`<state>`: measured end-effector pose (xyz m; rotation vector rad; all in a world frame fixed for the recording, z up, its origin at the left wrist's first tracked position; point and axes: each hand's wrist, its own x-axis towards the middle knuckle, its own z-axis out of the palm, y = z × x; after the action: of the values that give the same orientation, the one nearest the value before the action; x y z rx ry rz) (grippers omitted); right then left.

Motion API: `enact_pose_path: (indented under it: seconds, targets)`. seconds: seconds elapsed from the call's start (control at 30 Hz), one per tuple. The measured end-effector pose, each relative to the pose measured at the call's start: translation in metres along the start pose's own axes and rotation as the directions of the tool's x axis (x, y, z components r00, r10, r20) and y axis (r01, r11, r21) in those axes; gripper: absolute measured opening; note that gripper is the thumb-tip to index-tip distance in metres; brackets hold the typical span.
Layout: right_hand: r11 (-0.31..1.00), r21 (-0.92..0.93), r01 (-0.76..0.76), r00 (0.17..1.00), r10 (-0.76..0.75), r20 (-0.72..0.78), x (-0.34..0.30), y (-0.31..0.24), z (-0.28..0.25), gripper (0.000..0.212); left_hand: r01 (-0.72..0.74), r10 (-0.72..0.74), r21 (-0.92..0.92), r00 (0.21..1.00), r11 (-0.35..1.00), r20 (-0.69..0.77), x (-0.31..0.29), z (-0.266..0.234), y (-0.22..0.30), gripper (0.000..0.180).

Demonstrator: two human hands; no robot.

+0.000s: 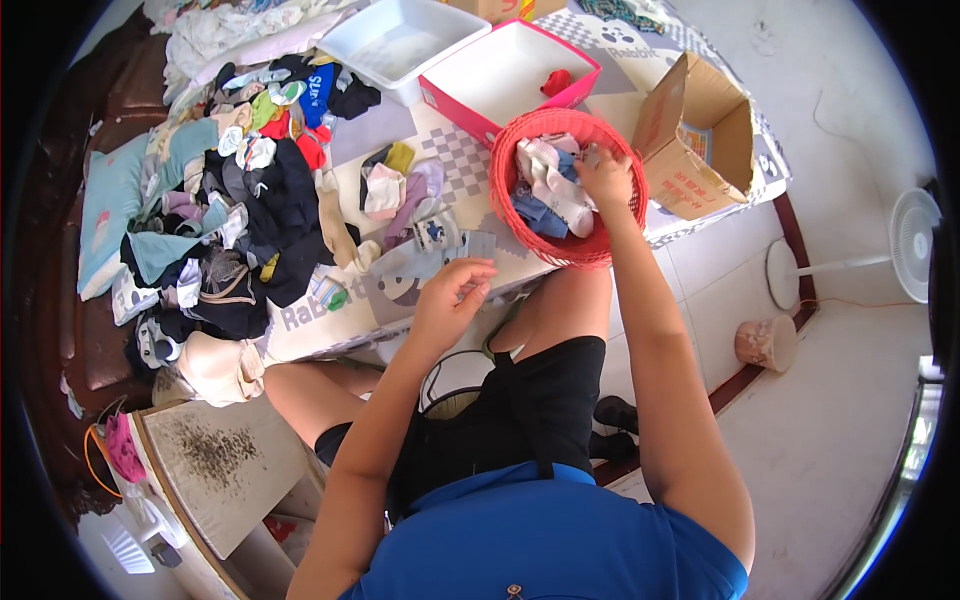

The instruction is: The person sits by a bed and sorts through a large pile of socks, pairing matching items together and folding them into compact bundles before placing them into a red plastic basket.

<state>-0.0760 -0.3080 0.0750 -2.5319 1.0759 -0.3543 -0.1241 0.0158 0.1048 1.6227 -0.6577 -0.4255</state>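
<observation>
Head view, round red woven basket [585, 253], pale socks [553, 190]

Brown sofa [95, 345] left; pale tiled floor [722, 250]; white wall [810, 430], dark red baseboard [785, 216] right; bright light along right edge.

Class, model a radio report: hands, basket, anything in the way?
Left hand near table edge, seemingly empty. Right hand inside red basket, grip unclear, partly covering white and blue garments. Cardboard box beside basket.
</observation>
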Motion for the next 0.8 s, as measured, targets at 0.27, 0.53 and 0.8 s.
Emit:
enact_pose_path:
  seconds: [0.27, 0.53, 0.8]
  targets:
    - [0.913, 0.367, 0.179, 0.957, -0.074, -0.281, -0.02, 0.009, -0.007, 0.009, 0.113, -0.117, -0.109, 0.993, 0.988, -0.029, 0.008, 0.01, -0.012, 0.015]
    - [0.142, 0.987, 0.074, 0.958, -0.287, -0.031, -0.13, -0.043, -0.04, 0.021, 0.022, -0.08, -0.258, 0.972, 0.966, -0.219, 0.034, 0.026, 0.012, 0.035]
    - [0.249, 0.948, -0.197, 0.957, -0.16, 0.24, -0.162, -0.064, -0.018, 0.022, 0.08, -0.201, -0.397, 0.941, 0.914, -0.273, 0.021, 0.007, -0.01, 0.017]
